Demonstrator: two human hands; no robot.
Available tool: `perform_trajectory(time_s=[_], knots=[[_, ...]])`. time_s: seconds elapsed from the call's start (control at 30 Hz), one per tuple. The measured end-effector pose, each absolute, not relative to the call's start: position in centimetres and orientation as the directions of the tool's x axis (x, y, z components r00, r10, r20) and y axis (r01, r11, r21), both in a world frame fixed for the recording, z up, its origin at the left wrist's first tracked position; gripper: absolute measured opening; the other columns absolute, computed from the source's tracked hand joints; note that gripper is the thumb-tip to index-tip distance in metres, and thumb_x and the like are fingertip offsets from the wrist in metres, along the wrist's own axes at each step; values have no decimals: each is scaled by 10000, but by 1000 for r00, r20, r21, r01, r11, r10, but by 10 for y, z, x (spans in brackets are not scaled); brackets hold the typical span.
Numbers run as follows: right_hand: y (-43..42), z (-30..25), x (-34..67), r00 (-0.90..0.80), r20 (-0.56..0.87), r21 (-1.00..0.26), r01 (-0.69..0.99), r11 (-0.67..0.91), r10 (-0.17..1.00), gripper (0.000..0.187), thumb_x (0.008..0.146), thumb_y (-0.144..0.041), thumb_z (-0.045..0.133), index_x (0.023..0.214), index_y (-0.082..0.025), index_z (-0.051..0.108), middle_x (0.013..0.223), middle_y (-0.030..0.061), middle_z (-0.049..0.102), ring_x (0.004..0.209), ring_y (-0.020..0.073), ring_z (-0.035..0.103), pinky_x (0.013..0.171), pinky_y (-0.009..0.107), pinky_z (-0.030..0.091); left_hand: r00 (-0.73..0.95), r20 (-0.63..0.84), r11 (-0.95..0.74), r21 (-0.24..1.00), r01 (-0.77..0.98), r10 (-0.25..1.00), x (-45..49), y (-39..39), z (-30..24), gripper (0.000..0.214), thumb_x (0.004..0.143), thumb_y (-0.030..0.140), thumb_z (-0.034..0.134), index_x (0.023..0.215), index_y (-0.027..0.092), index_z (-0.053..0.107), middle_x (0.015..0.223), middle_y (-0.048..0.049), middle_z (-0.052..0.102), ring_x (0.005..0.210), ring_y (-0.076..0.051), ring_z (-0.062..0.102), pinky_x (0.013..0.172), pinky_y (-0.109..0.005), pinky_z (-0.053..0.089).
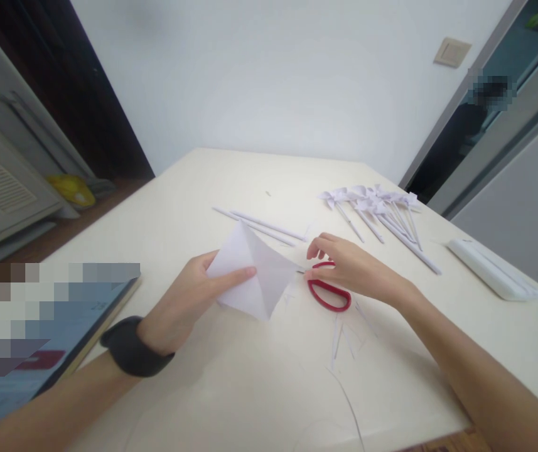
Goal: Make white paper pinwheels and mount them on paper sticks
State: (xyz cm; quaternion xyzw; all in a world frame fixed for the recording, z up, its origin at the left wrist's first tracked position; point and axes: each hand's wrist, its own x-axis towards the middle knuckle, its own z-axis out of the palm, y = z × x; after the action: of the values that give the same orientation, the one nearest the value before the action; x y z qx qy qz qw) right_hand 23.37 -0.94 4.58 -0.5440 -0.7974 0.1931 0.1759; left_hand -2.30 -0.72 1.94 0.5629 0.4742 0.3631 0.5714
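L hand (pixel 181 307) grip pinches the folded paper (pixel 254 273) just above the table (pixel 250 389). R hand (pixel 348 270) grip rests loosely spread on red scissors (pixel 329 296), prob. not clamped. Best: seat fingers fully in the loops w/ paper kept taut.

A pale cream rectangular table (pixel 250 389) with a smooth matt top fills the middle of the view. Near its centre lie red-handled scissors (pixel 329 296), with the blades out of sight. Just in front of them thin white paper slivers (pixel 344 336) are scattered, and one long curled strip runs toward the near edge. Farther back, a few loose white rolled-paper sticks (pixel 263 227) lie side by side, slanting. To their right a cluster of white paper pinwheels on sticks (pixel 376 210) is fanned out, heads toward the far edge. By the right edge rests a long white flat bar (pixel 492 271), possibly a plastic case. At the left edge a blue-covered book (pixel 75 326) lies flat, partly blurred
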Motion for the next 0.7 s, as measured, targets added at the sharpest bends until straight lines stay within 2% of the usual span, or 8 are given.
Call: perform_trajectory(time_s=[0.07, 0.13, 0.27, 0.4, 0.5, 0.57, 0.7], knots=[[-9, 46, 242, -306, -13, -392, 877, 277, 952, 212, 756, -397, 587, 862, -218, 545, 951, 46, 568, 747, 177, 522, 584, 275, 373, 269, -128, 100, 988, 115, 955, -25, -5, 19, 266, 731, 273, 664, 988, 206, 654, 966, -59, 722, 813, -257, 682, 622, -293, 547], [-10, 43, 245, -329, -112, -360, 893, 271, 938, 192, 738, -381, 594, 830, -226, 526, 894, 34, 574, 681, 167, 506, 537, 270, 349, 237, -124, 99, 988, 114, 964, -26, -3, 19, 282, 726, 292, 667, 994, 206, 649, 980, -62, 718, 818, -260, 681, 630, -302, 548], [-11, 33, 239, -304, -100, -343, 904, 254, 948, 184, 739, -362, 572, 780, -220, 463, 796, 38, 562, 624, 169, 463, 510, 281, 309, 174, -81, 60, 991, 123, 981, -26, 0, 20, 329, 712, 357, 673, 983, 172, 648, 987, -86, 707, 850, -269, 669, 653, -317, 545], [-10, 31, 237, -265, -89, -351, 910, 219, 960, 173, 727, -343, 577, 773, -216, 467, 757, 43, 570, 597, 171, 457, 489, 281, 293, 146, -39, 23, 994, 109, 989, -25, 2, 21, 309, 710, 330, 678, 974, 173, 649, 986, -72, 702, 857, -254, 657, 638, -287, 536], [-9, 36, 240, -248, -94, -377, 905, 196, 964, 130, 760, -310, 544, 851, -220, 526, 774, 59, 599, 610, 177, 496, 494, 278, 315, 107, -16, 10, 998, 57, 994, -25, 1, 23, 265, 715, 292, 683, 958, 190, 651, 986, -46, 703, 849, -227, 652, 627, -249, 527], [-8, 41, 242, -245, -107, -406, 895, 183, 964, 177, 802, -330, 506, 943, -227, 533, 811, 62, 622, 608, 169, 524, 499, 273, 347, 57, 7, -7, 1000, -2, 998, -26, 2, 26, 259, 716, 255, 690, 965, 198, 650, 1012, -30, 698, 871, -207, 645, 647, -221, 525], [-7, 47, 243, -308, -206, -620, 776, 119, 929, 261, 825, -365, 504, 1055, -240, 500, 927, 56, 631, 629, 142, 559, 514, 252, 412, -23, 61, -64, 990, -124, 998, -29, 4, 33, 340, 723, 212, 695, 1055, 190, 628, 1120, -28, 662, 975, -194, 611, 761, -203, 517]])
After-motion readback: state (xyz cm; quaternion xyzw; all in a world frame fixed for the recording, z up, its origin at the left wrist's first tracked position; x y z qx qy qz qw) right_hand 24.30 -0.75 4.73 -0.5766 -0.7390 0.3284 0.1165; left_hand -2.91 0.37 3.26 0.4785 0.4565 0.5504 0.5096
